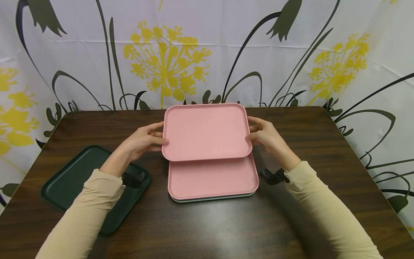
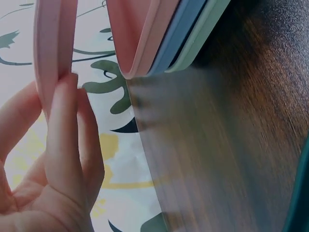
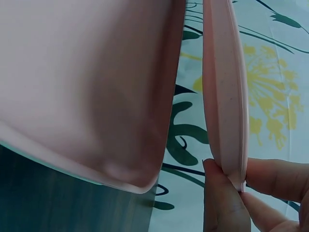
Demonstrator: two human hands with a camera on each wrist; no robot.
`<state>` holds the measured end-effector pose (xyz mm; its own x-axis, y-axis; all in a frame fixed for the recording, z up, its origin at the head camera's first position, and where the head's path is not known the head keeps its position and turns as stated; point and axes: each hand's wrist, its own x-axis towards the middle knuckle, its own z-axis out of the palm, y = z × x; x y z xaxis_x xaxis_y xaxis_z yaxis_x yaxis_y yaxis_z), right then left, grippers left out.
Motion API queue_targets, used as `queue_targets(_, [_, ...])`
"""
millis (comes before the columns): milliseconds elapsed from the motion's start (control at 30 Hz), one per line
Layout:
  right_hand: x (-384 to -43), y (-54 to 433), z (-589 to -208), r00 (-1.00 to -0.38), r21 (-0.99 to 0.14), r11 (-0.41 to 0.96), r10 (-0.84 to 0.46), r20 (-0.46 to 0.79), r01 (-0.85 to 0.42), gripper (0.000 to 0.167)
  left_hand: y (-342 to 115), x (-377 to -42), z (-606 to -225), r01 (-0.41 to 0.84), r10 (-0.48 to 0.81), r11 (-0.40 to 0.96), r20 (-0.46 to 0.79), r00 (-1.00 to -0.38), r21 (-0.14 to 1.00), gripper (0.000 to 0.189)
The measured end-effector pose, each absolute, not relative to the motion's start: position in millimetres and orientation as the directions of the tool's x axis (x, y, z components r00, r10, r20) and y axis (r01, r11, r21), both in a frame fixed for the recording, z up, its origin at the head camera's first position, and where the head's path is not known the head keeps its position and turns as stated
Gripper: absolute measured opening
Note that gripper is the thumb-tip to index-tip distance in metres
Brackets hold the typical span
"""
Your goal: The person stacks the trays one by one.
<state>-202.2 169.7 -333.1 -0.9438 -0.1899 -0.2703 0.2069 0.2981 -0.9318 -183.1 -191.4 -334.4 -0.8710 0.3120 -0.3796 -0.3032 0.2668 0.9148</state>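
Note:
A pink rectangular tray (image 1: 207, 131) is held up by both hands above a stack of trays. My left hand (image 1: 142, 140) pinches its left edge, thumb on one face and fingers on the other. At the right edge, my right hand (image 1: 266, 135) pinches the rim the same way. Below, a second pink tray (image 1: 213, 180) tops the stack, its back part hidden behind the raised one. In the left wrist view, a blue tray (image 2: 181, 36) and a light green tray (image 2: 202, 38) show beneath that second pink tray, with a gap between it and the held tray.
A dark green tray (image 1: 72, 176) lies angled on the left of the brown wooden table (image 1: 207, 230), partly covered by the left forearm. Behind the table's far edge hangs a white curtain (image 1: 226, 28) with yellow and grey flower prints.

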Motion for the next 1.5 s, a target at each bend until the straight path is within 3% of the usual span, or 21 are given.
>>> queue_targets(200, [-198, 173, -335, -0.936, -0.925, 0.306, -0.194, -0.294, 0.227, 0.073, -186, -183, -335, -0.273, 0.238, 0.280, -0.342, -0.909, 0.921, 0.060])
queue_targets(467, [-195, 177, -335, -0.932, -0.922, 0.317, -0.208, -0.298, 0.224, 0.073, -179, -182, -334, -0.302, 0.141, 0.285, -0.352, -0.925, 0.910, 0.054])
queue_targets(700, [-192, 182, -338, -0.928, -0.923, 0.310, -0.216, -0.303, 0.229, 0.071, -177, -182, -335, -0.305, 0.138, 0.245, -0.345, -0.928, 0.920, 0.053])
queue_targets(1133, [-187, 191, -344, -0.940, -0.921, 0.332, -0.196, -0.278, 0.203, 0.057, -167, -180, -340, -0.278, 0.149, 0.350, -0.346, -0.926, 0.895, 0.055])
queue_targets(1500, [-185, 194, -346, -0.943, -0.921, 0.340, -0.196, -0.270, 0.193, 0.049, -163, -177, -340, -0.251, 0.146, 0.359, -0.320, -0.936, 0.899, 0.052])
